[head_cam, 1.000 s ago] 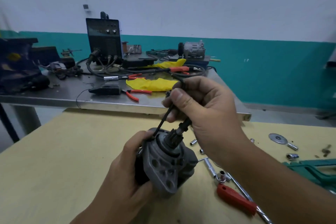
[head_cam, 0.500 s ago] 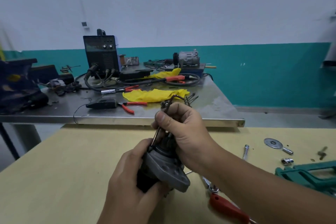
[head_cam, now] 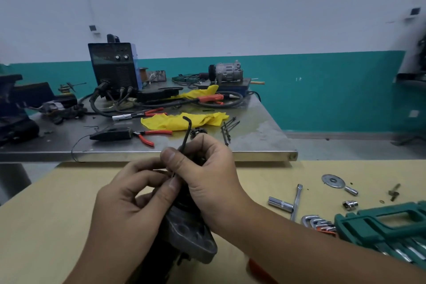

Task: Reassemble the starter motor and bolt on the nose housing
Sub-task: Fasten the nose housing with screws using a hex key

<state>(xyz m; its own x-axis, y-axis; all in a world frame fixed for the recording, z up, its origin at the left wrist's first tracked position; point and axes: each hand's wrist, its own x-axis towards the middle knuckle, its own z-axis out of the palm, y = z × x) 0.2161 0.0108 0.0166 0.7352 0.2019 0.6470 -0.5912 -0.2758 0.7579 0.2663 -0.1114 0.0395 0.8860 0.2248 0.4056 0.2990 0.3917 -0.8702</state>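
Starter motor (head_cam: 184, 235) sits low centre of frame, dark body tilted, grey flange facing right and down, over the tan table (head_cam: 46, 226). Left hand (head_cam: 129, 210) is wrapped around its upper left side, fingers curled; thumb and forefinger meet near the top of the motor. Right hand (head_cam: 207, 175) grips the thin black hex key (head_cam: 186, 136), whose bent short end stands up against the steel bench behind; its lower end is hidden between the fingers.

Open table to the left of the hands, out to the near left edge. Right side is crowded: T-handle socket wrench (head_cam: 296, 200), loose socket (head_cam: 280, 204), washer (head_cam: 333, 181), small socket (head_cam: 350, 205), and the green tool case (head_cam: 380, 226) at the right edge, with a set of hex keys (head_cam: 318, 225) just beside it. The steel bench (head_cam: 253, 145) edge runs across mid frame, just behind the hands; yellow cloth (head_cam: 175, 121), red-handled pliers (head_cam: 149, 137) and the welder box (head_cam: 113, 67) lie on it.

Against half a second ago: both hands have closed together over the motor's top, the left thumb now up beside the right thumb; the flange has dropped lower in frame, and more of the tools at right show.
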